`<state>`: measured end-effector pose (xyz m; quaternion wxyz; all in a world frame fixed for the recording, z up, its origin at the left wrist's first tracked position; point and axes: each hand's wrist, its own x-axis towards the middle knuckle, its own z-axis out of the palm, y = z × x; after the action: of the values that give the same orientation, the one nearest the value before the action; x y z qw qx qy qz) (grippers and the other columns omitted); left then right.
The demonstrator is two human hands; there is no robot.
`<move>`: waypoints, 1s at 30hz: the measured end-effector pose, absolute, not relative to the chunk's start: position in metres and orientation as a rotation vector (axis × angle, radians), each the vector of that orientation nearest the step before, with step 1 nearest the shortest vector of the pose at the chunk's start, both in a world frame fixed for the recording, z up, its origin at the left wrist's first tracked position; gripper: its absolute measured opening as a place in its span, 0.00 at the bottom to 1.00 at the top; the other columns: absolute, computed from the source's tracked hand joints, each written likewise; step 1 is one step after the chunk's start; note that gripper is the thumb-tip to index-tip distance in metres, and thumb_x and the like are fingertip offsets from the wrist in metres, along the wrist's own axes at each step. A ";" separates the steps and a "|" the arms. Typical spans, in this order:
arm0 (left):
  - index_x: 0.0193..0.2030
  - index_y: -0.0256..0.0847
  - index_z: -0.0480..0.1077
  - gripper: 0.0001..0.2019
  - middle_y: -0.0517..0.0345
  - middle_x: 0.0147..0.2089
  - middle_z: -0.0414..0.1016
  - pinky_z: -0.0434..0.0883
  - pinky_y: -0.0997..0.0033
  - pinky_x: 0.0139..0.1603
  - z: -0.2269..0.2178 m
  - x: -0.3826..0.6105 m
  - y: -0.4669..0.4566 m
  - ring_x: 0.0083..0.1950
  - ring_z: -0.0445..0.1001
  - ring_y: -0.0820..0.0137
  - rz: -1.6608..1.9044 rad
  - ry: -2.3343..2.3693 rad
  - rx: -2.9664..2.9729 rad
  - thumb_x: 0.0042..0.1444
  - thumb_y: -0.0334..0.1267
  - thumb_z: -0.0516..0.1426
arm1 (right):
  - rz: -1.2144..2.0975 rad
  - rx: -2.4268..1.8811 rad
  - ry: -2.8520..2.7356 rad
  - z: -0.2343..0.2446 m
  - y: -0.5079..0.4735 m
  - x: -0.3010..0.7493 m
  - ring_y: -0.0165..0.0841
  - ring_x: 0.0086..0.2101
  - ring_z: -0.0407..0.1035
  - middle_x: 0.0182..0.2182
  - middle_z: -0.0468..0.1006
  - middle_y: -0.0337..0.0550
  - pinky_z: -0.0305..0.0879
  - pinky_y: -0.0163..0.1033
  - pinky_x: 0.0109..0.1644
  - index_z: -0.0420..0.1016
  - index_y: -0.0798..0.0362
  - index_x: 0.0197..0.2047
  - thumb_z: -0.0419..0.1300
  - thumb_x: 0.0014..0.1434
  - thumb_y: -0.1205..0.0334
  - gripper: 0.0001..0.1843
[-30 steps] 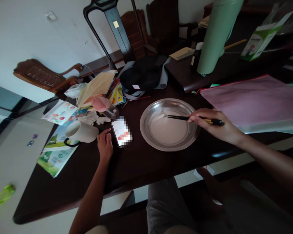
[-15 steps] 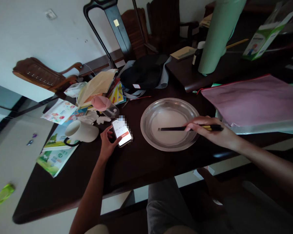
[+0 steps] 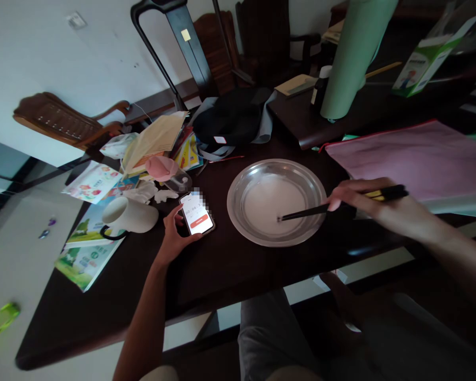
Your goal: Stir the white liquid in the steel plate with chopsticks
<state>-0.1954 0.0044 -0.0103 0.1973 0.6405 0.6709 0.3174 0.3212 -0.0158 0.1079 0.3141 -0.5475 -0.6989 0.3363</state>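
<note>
In the head view my right hand point(image 3: 368, 203) grips a pair of black chopsticks point(image 3: 309, 211) with gold bands near the back ends. Their tips reach low over a round steel dish point(image 3: 238, 222) with a wide rim. A tiny dark speck point(image 3: 278, 219) shows at the tips; whether they pinch it I cannot tell. My left hand point(image 3: 175, 233) curls around the left side and lower edge of a smartphone point(image 3: 197, 216), thumb along the bottom. Its lit screen shows timer digits and an orange button.
Left of the phone stand a white mug point(image 3: 133, 214), crumpled tissues point(image 3: 143, 191) and a pink-lidded cup point(image 3: 162, 168), near booklets point(image 3: 87, 259). Behind lies a black bag point(image 3: 230, 119). A pink zip pouch point(image 3: 400, 153) and a tall green bottle point(image 3: 351, 63) are to the right.
My right hand has moved right, drawing the chopstick tips toward the dish's lower right. My left thumb has slid off the screen to the phone's lower edge. The timer digits have changed.
</note>
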 end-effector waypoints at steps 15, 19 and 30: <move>0.72 0.49 0.64 0.59 0.56 0.50 0.64 0.75 0.46 0.59 -0.015 -0.198 0.005 0.50 0.71 0.58 0.911 1.836 1.862 0.35 0.72 0.75 | 0.649 -1.427 -1.767 0.102 -0.001 0.329 0.43 0.35 0.81 0.33 0.87 0.42 0.74 0.50 0.41 0.83 0.41 0.30 0.59 0.70 0.34 0.26; 0.72 0.50 0.64 0.58 0.56 0.50 0.64 0.74 0.47 0.59 -0.016 -0.198 0.005 0.48 0.70 0.59 0.890 1.878 1.851 0.35 0.70 0.75 | 0.843 -1.419 -1.833 0.104 -0.010 0.326 0.46 0.38 0.84 0.33 0.89 0.41 0.77 0.51 0.43 0.84 0.40 0.28 0.58 0.69 0.29 0.30; 0.71 0.37 0.66 0.33 0.45 0.51 0.66 0.71 0.45 0.65 -0.019 -0.182 0.002 0.51 0.68 0.55 1.187 2.173 1.887 0.67 0.56 0.56 | 0.583 -1.146 -1.907 0.072 0.008 0.292 0.42 0.42 0.84 0.39 0.90 0.41 0.75 0.50 0.50 0.84 0.41 0.36 0.61 0.72 0.45 0.17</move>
<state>-0.1815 0.0020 -0.0194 0.0142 0.6062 0.6978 0.3813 0.2923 0.0081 0.0718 0.4084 -0.4549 -0.7568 0.2314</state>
